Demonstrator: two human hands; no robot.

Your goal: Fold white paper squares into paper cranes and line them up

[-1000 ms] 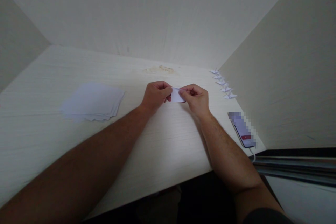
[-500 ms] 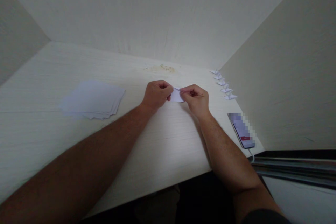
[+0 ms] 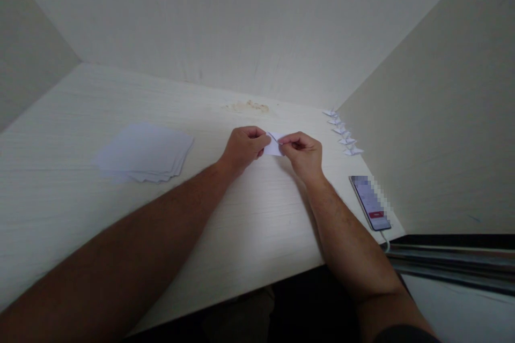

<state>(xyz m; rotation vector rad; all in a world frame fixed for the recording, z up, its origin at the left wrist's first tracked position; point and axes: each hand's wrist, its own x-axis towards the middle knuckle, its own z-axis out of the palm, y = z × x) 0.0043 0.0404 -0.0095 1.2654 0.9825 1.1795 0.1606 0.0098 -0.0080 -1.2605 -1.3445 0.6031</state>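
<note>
Between my two hands is a small piece of white folded paper [image 3: 274, 148], held just above the table. My left hand [image 3: 246, 146] pinches its left side between thumb and fingers. On the other side, the thumb and forefinger of my right hand [image 3: 302, 151] are closed on the paper's upper right part. A slanted fold line or flap edge runs across the top of the paper between the fingertips. The fingers cover both side edges of the paper.
A stack of white paper sheets [image 3: 147, 149] lies on the pale table [image 3: 241, 246] at left. Several small folded paper cranes [image 3: 346, 140] line the right wall. Nearer me lies a phone [image 3: 370, 202] with a cable [image 3: 386, 242]. Wall panels enclose the back and sides.
The slanted fold on the paper shows more clearly now, and more of the paper is visible between my fingers. My hands sit slightly further right in the view, which has shifted a little.
</note>
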